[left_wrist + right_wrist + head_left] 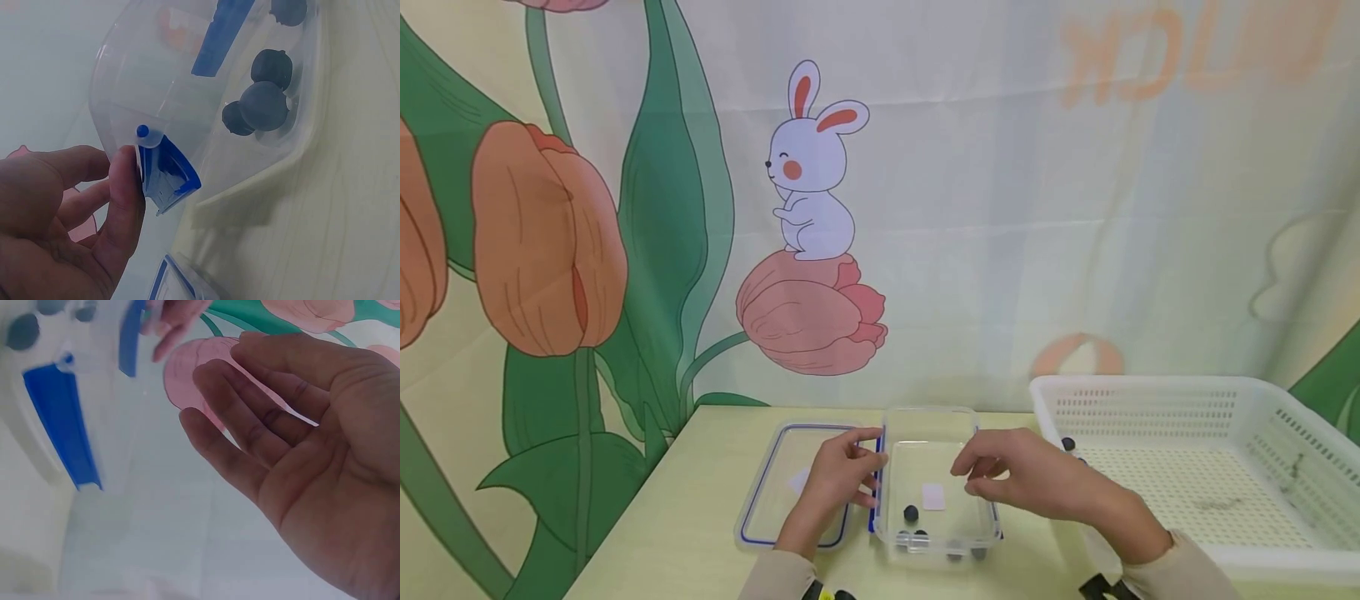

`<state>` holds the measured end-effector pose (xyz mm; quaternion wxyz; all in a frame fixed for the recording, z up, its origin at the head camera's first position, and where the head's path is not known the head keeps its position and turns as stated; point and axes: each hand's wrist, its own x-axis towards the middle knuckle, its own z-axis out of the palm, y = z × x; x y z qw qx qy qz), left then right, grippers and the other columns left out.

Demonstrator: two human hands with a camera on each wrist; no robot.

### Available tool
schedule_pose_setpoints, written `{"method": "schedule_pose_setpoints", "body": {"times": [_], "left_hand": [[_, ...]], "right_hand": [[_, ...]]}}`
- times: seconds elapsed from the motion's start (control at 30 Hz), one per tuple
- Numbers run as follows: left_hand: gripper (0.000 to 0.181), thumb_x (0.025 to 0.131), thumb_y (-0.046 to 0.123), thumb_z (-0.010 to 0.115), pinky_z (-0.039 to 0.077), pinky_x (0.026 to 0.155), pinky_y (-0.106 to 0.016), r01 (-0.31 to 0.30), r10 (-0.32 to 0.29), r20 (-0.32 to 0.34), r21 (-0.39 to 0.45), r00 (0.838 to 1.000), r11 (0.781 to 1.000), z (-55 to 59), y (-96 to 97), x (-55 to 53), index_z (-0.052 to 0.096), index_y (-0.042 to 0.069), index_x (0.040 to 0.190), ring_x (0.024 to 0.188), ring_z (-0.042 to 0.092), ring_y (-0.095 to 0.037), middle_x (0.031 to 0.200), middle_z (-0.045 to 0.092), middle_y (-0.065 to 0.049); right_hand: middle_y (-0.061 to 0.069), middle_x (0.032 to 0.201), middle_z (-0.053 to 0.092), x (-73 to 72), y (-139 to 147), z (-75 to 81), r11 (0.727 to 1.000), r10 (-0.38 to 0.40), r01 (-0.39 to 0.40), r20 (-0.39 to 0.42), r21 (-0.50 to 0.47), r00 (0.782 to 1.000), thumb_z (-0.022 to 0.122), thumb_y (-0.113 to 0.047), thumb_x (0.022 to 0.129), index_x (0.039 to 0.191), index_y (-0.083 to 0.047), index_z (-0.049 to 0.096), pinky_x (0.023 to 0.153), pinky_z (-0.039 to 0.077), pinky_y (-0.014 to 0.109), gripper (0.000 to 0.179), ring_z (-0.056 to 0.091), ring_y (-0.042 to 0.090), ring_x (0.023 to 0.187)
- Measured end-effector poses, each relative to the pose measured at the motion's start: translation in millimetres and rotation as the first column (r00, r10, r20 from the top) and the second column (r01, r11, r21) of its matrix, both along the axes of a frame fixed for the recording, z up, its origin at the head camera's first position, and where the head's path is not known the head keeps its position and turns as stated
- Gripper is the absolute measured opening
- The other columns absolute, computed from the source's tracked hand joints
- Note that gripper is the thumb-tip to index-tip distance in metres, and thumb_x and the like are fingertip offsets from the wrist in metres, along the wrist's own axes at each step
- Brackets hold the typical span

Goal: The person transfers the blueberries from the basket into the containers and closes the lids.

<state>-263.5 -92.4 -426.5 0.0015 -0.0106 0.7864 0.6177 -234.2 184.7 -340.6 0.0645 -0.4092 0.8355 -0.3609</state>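
Observation:
A clear plastic food container (940, 537) with blue latches stands upright without its lid. Several dark blueberries (265, 106) lie inside it, alongside a small pale square (933, 497). My left hand (841, 475) pinches the container's left rim; in the left wrist view its fingertips meet the wall beside a hanging blue latch (165, 172). Above the container's right side hovers my right hand (1026, 473), fingers loosely bent and holding nothing. The right wrist view shows that palm bare. The clear lid (758, 500) with a blue seal lies flat left of the container.
A large white plastic basket (1195, 558) takes up the table's right side, with a few dark berries (1068, 444) by its left wall. The pale table (662, 533) ends at a printed curtain (940, 250) with tulips and a rabbit.

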Motion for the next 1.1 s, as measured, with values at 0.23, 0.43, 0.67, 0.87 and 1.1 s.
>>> {"method": "schedule_pose_setpoints", "body": {"times": [0.23,0.43,0.67,0.87,1.1], "left_hand": [[0.047,0.098,0.007,0.074,0.063,0.053,-0.031,0.0,0.0,0.006,0.011,1.0,1.0,0.6,0.1,0.1,0.065,0.006,0.144,0.068,0.066,-0.019,0.096,0.064,-0.011],[0.046,0.099,0.007,0.074,0.063,0.054,-0.032,-0.009,0.009,0.012,0.003,1.0,1.0,-0.6,-0.8,-0.2,0.066,0.007,0.144,0.07,0.066,-0.02,0.096,0.064,-0.011],[0.045,0.099,0.007,0.073,0.063,0.053,-0.031,-0.002,0.002,0.012,0.001,1.0,1.0,-1.3,-0.9,-0.1,0.065,0.007,0.144,0.07,0.065,-0.02,0.097,0.064,-0.011],[0.045,0.099,0.008,0.073,0.062,0.053,-0.03,-0.005,0.005,0.014,-0.001,1.0,1.0,-1.0,-0.5,0.1,0.065,0.008,0.144,0.07,0.065,-0.02,0.097,0.063,-0.011],[0.047,0.099,0.008,0.074,0.063,0.054,-0.031,0.0,0.0,0.005,0.004,1.0,1.0,0.0,0.0,0.0,0.065,0.007,0.145,0.07,0.066,-0.019,0.097,0.063,-0.011]], "right_hand": [[-0.009,0.109,0.074,0.0,21,35.0,0.999,-0.033,0.035,-0.075,0.031,0.997,0.074,-0.011,0.101,0.117,-0.015,0.073,0.083,0.061,0.031,0.017,0.072,0.008,0.099],[-0.008,0.106,0.075,-10.1,38,55.0,0.995,-0.073,0.076,-0.052,0.058,0.996,0.074,-0.015,0.102,0.12,-0.014,0.072,0.083,0.063,0.032,0.018,0.072,0.012,0.1],[-0.002,0.115,0.073,-31.2,66,59.3,0.988,-0.134,0.135,-0.015,0.07,0.991,0.073,-0.016,0.103,0.121,-0.012,0.074,0.089,0.062,0.032,0.019,0.073,0.016,0.101],[0.001,0.119,0.072,-49.3,86,51.6,0.983,-0.153,0.156,-0.032,0.094,0.988,0.073,-0.017,0.102,0.119,-0.012,0.076,0.095,0.06,0.034,0.017,0.072,0.015,0.102],[-0.001,0.116,0.073,-68.9,107,38.8,0.976,-0.178,0.186,-0.072,0.117,0.981,0.074,-0.018,0.101,0.118,-0.01,0.077,0.095,0.059,0.036,0.019,0.07,0.017,0.105]]}}
